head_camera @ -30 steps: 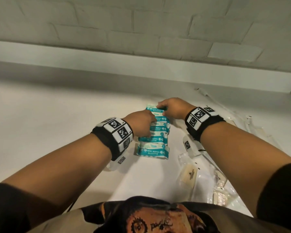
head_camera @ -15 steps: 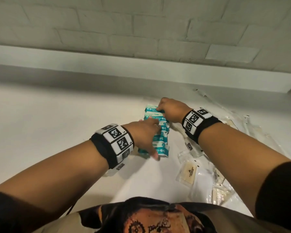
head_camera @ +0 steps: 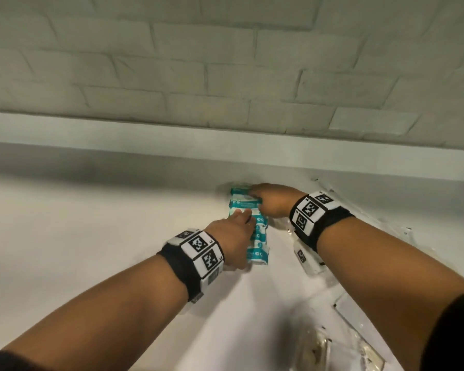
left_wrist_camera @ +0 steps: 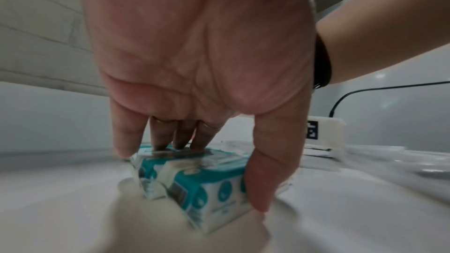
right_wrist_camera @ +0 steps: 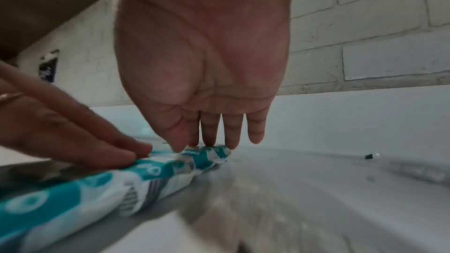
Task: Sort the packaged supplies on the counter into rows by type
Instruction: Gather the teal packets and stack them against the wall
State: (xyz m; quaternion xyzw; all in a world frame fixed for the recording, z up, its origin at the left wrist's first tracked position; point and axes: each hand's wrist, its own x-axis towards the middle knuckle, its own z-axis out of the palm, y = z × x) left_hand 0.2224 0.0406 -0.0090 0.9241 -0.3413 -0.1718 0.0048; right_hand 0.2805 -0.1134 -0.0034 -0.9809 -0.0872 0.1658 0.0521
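A row of teal-and-white wipe packs [head_camera: 259, 249] lies on the white counter [head_camera: 91, 236], running away from me toward the wall. My left hand [head_camera: 241, 228] lies over the near and middle packs. In the left wrist view its straight fingers [left_wrist_camera: 180, 138] press on top of the wipe packs [left_wrist_camera: 214, 186], and the thumb lies against the nearest pack's side. My right hand [head_camera: 257, 196] is at the far end. In the right wrist view its straight fingertips [right_wrist_camera: 209, 138] touch the last of the wipe packs [right_wrist_camera: 73, 195].
Clear plastic packets [head_camera: 319, 349] lie at the near right of the counter. Long clear sleeves [head_camera: 402, 231] lie along the right side. A white ledge [head_camera: 225, 140] and a brick wall stand just behind the row. Bare counter stretches to the left.
My left hand has moved from the row's left side onto its top, fingers now reaching farther along. My right hand stays at the far end. The head view has tilted.
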